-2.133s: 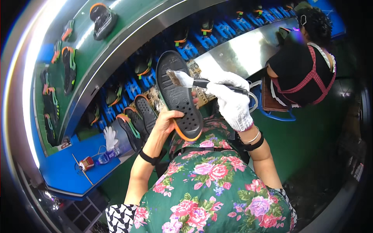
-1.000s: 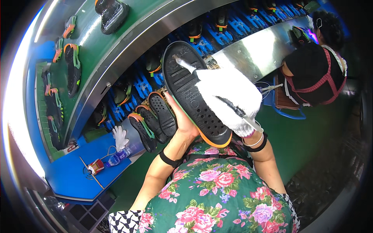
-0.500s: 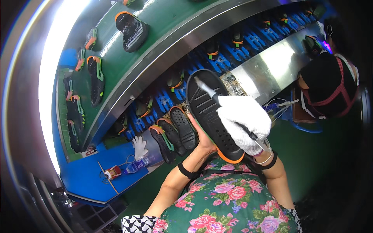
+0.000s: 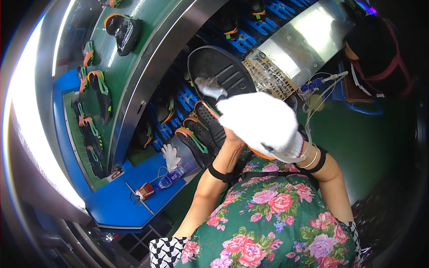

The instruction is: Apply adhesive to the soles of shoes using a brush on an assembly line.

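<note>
A large black clog sole [image 4: 230, 67] with grooves across it is tilted up in front of me. An orange edge shows at its near end. My left hand [image 4: 233, 139], bare, grips the sole from below on its left side; most of its fingers are hidden. In a white knit glove, my right hand [image 4: 261, 123] is closed around a brush. The brush's pale bristles [image 4: 208, 85] lie at the sole's left edge, blurred by motion. Black clogs [image 4: 195, 144] with orange and green trim stand in a row just left of my left hand.
A green conveyor [image 4: 129, 62] carrying several shoes runs along the left behind a metal rail. Blue racks [image 4: 243, 41] hold more shoes. On the blue table [image 4: 118, 207] lie a glove [image 4: 171, 156], a bottle [image 4: 170, 178] and a small red box [image 4: 145, 190]. A person [image 4: 373, 58] sits at right.
My right hand and the brush have moved left and down along the sole, toward its left edge. The sole has shifted up and left in view, and the whole view has turned slightly.
</note>
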Motion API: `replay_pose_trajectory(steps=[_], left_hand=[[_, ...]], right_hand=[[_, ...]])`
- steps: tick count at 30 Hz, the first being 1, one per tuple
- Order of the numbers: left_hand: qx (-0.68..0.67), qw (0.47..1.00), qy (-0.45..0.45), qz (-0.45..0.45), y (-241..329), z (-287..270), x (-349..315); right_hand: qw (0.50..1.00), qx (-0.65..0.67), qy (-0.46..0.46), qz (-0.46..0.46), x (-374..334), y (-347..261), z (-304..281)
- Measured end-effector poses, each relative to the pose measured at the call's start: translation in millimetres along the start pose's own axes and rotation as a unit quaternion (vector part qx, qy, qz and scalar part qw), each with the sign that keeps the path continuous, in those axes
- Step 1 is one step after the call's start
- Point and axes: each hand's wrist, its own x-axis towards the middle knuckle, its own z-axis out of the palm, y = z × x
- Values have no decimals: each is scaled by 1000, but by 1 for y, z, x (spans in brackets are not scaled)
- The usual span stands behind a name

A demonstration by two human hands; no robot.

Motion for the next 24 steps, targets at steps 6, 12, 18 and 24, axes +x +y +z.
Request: replay_pose_trajectory(steps=[6, 12, 18, 24], left_hand=[[120, 988, 96, 30, -1, 1, -2], [219, 956, 189, 56, 3, 2, 1], [174, 981, 89, 5, 18, -14, -4], [106, 994, -27, -22, 18, -7, 1]], right_hand=[[996, -64, 4, -58, 0, 0, -21], [991, -88, -50, -87, -7, 7, -15], [1000, -3, -21, 16, -21, 15, -15], [999, -5, -47, 6, -25, 16, -21]])
